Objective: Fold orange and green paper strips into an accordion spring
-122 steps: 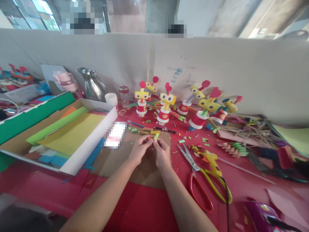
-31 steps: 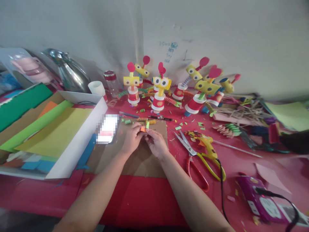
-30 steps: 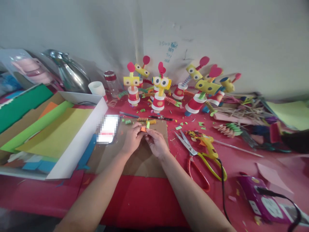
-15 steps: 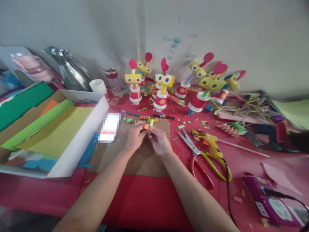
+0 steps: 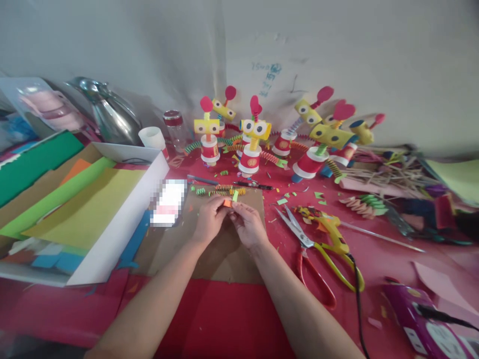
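Between my hands is a small folded paper strip, orange with a light green end standing up. My left hand pinches its orange side. The fingertips of my right hand close on the other side, by the green end. Both hands are over a brown cardboard sheet. Just beyond the fingers, several folded paper springs in orange, green and yellow lie along the sheet's far edge. Fingers partly hide the strip's lower part.
Several paper-cup robot figures stand along the wall. Right of the sheet lie scissors, a yellow glue gun and a purple power strip. On the left are a phone and a white box of coloured paper.
The whole view has shifted slightly, so things sit a little lower in the picture. Both hands still hold the strip over the cardboard, with only slight finger movement.
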Demonstrator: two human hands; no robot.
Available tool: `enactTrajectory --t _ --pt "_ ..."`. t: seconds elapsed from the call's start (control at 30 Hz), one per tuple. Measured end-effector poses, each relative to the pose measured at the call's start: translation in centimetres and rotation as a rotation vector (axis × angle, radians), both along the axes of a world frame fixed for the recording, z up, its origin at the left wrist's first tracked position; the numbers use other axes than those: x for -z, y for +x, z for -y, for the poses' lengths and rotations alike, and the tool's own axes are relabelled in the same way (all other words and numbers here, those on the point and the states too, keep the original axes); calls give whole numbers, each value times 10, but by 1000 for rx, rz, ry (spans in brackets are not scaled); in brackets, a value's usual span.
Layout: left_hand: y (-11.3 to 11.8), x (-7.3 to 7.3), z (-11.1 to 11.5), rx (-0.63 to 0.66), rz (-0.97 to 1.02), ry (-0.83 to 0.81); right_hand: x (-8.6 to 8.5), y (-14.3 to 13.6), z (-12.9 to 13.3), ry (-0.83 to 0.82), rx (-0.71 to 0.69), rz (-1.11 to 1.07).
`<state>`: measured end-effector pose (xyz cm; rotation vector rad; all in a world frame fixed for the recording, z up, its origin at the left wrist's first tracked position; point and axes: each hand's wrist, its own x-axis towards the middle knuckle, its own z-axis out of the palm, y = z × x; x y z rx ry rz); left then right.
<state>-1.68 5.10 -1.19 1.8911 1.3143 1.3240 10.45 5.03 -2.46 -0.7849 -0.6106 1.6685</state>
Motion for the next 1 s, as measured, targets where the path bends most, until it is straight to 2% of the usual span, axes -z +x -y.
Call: enactTrajectory --t 0.13,0.27,0.4,0.5,0.57,0.73,0.87,1.0 --pt "-1 -3 0 17 47 -55 2 -1 0 5 -18 -2" --pt "3 0 0 -8 220 -161 4 -2 -1 -22 50 -11" --pt "10 3 2 74 360 -280 1 -3 -1 -16 126 -20" --pt "15 3 3 76 533 -364 -2 -4 0 -5 153 -27" --pt "17 4 3 41 633 -379 -2 -4 0 5 152 -43" --pt "15 6 0 -5 732 -400 1 -6 1 18 112 -86" --pt "14 5 -2 24 893 -518 0 -8 2 18 116 -90" --pt "13 3 -3 58 935 -533 2 -8 2 50 144 -14"
